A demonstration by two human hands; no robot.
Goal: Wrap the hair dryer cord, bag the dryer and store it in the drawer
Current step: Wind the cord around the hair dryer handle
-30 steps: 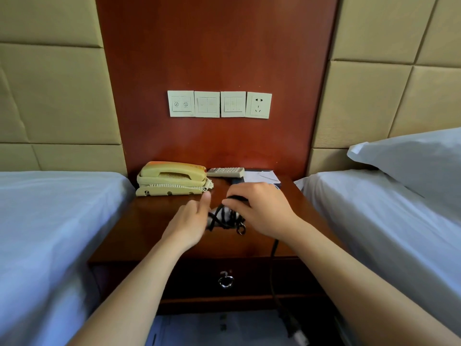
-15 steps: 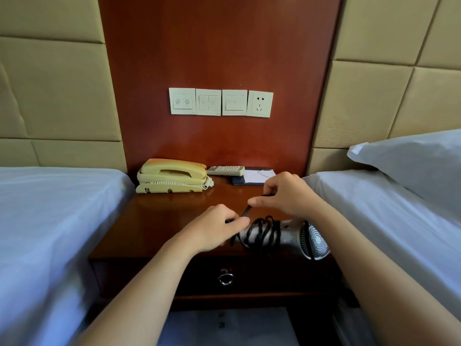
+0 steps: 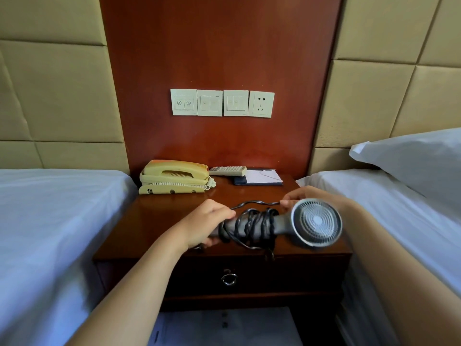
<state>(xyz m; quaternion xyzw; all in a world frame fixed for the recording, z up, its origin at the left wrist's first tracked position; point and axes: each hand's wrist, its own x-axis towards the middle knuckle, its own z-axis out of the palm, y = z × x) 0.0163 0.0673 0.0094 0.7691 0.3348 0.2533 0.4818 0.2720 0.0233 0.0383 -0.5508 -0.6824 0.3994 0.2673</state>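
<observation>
While the bed on the left and the bed on the right eat up most of the view, the real action is over the wooden nightstand between them, whose drawer is shut (ring pull dangling at the front, nobody touching it). So progress-wise I'd say we're partway through step one. The hair dryer is held up just above the nightstand's front edge, lying sideways with its grille end facing the camera. No bag anywhere that I can see, so bagging and stashing it are both left to do. Left hand has its fingers curled round the butt end of the handle, keeping the thing level. Right hand is mostly hidden behind the dryer's head, but the fingertips that do show are pinching a free run of cord. The cord is already looped a bunch of times round the handle, kinda messy and crossing over itself. A short stretch runs along above the handle to that pinch and a bit dangles below, so I reckon a turn or two more finishes it.
</observation>
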